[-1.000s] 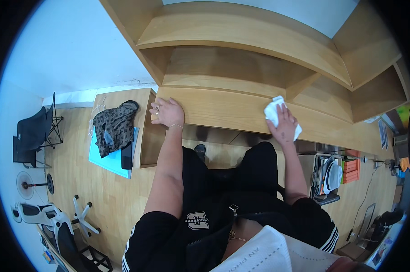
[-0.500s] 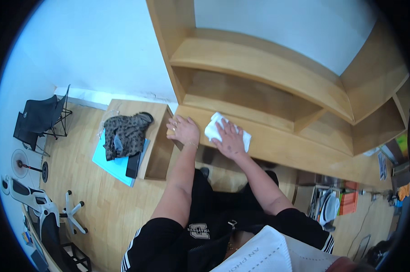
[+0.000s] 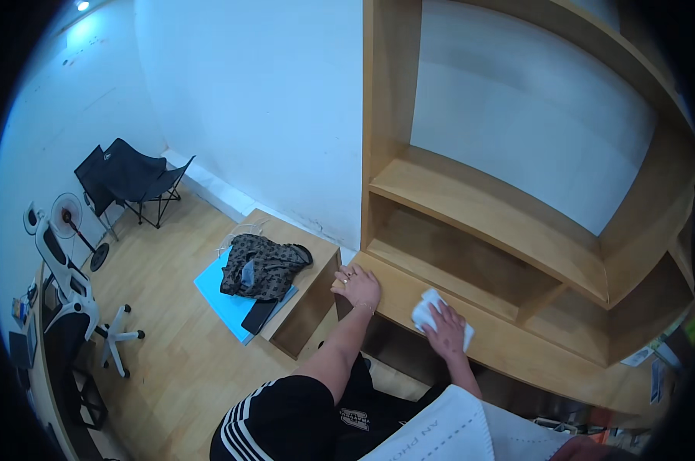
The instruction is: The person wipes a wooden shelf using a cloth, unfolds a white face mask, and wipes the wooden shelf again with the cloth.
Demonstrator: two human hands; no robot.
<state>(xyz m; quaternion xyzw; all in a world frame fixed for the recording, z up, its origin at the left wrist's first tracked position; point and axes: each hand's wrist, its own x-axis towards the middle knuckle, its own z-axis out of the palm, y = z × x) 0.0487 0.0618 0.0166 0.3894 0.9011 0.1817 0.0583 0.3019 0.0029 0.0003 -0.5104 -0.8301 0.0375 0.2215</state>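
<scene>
My left hand (image 3: pixel 359 287) lies flat at the left end of a light wooden desk top (image 3: pixel 397 286), fingers spread, with nothing in it. A ring and a thin bracelet show on that hand and wrist. Farther right along the same surface, my right hand (image 3: pixel 447 330) holds a folded white cloth (image 3: pixel 423 310) pressed down against the wood. The cloth sticks out past the fingertips and at the right side of the palm; its middle is hidden under the hand.
Shelves (image 3: pixel 486 223) rise behind the desk. Left of it stands a low wooden cabinet (image 3: pixel 317 269) bearing a dark patterned garment (image 3: pixel 263 265), a light blue folder (image 3: pixel 221 296) and a black phone (image 3: pixel 258 316). Beyond are a black folding chair (image 3: pixel 136 173), a fan (image 3: pixel 67 211) and an office chair (image 3: pixel 79 307).
The view has tilted up and swung left, so desk and hands appear lower and farther right. The left hand still rests on the desk end; the right still holds the cloth against the wood.
</scene>
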